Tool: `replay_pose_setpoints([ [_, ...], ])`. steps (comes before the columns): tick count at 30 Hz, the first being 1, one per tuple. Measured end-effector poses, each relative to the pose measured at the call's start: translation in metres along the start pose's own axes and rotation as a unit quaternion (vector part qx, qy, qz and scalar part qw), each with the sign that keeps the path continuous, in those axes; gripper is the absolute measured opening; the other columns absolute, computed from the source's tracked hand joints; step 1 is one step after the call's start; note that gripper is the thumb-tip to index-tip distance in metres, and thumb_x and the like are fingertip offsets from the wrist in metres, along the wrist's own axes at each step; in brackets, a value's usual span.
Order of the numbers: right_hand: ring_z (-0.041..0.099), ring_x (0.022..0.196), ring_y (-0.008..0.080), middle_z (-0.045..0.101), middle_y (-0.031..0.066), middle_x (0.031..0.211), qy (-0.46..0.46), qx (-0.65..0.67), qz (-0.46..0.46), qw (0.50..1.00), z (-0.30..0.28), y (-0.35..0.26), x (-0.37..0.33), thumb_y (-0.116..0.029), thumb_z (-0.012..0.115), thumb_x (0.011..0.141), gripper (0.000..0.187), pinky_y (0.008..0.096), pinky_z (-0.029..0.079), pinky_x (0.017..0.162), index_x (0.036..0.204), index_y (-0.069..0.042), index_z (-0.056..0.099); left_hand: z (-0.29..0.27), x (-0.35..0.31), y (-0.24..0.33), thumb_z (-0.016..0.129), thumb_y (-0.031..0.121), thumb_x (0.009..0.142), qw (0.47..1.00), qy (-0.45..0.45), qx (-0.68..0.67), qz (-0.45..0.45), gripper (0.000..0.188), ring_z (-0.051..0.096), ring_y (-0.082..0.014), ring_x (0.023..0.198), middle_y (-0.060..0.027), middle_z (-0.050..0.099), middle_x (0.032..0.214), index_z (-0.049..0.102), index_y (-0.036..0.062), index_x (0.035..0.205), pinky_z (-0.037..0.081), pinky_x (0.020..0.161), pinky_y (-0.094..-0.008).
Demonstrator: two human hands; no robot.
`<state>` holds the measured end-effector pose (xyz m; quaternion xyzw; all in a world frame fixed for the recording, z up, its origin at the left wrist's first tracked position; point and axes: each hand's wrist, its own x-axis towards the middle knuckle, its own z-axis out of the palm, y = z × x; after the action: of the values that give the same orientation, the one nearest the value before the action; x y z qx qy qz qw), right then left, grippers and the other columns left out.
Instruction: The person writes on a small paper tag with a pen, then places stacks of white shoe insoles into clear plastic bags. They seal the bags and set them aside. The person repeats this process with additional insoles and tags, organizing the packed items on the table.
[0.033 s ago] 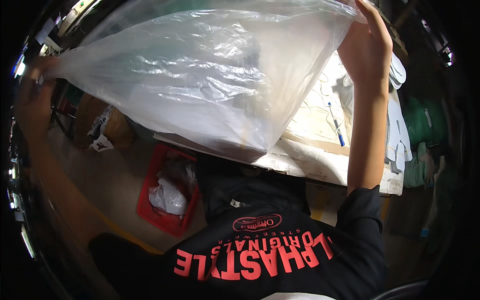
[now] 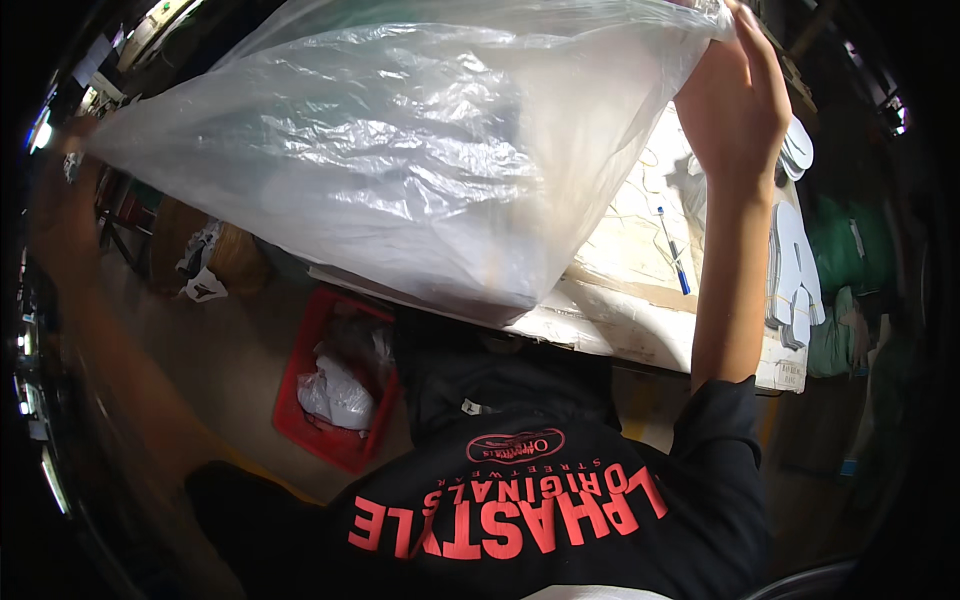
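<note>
A large clear plastic bag (image 2: pixel 400 150) is stretched wide between my two hands above the table. At the far left, my left hand (image 2: pixel 75 190) is closed on a gathered corner of it; that hand is dim and near the picture's rim. My right hand (image 2: pixel 740 110) grips the bag's opposite corner at the upper right, fingers wrapped round the plastic. Through the bag a pale shape shows low down, over the table's front edge; I cannot make out what it is.
The worn white table (image 2: pixel 640 325) carries a blue pen (image 2: pixel 681 268) and loose string. Stacks of grey-white cut pieces (image 2: pixel 795 260) lie at its right edge, beside green sacks (image 2: pixel 850 240). Below left stand a red crate (image 2: pixel 300 400) holding plastic bags and a brown round container (image 2: pixel 240 255).
My left hand has moved slightly outward to the left, drawing the bag's corner with it. The right hand has shifted only a little.
</note>
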<state>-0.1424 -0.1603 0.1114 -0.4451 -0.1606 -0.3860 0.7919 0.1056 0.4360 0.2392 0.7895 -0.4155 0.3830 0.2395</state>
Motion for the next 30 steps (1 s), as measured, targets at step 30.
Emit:
replay_pose_setpoints([
  [30, 0.068, 0.094, 0.0223, 0.072, 0.0118, 0.103, -0.246, -0.463, -0.026, 0.851, 0.112, 0.123, -0.052, -0.023, 0.074, 0.103, 0.041, 0.0339, 0.055, 0.094, 0.130, 0.007, 0.062, 0.229, -0.036, 0.184, 0.075, 0.018, 0.092, 0.913, -0.071, -0.397, -0.059, 0.043, 0.076, -0.0348, 0.109, -0.0210, 0.078, 0.117, 0.066, 0.0019, 0.130, 0.058, 0.095, -0.0435],
])
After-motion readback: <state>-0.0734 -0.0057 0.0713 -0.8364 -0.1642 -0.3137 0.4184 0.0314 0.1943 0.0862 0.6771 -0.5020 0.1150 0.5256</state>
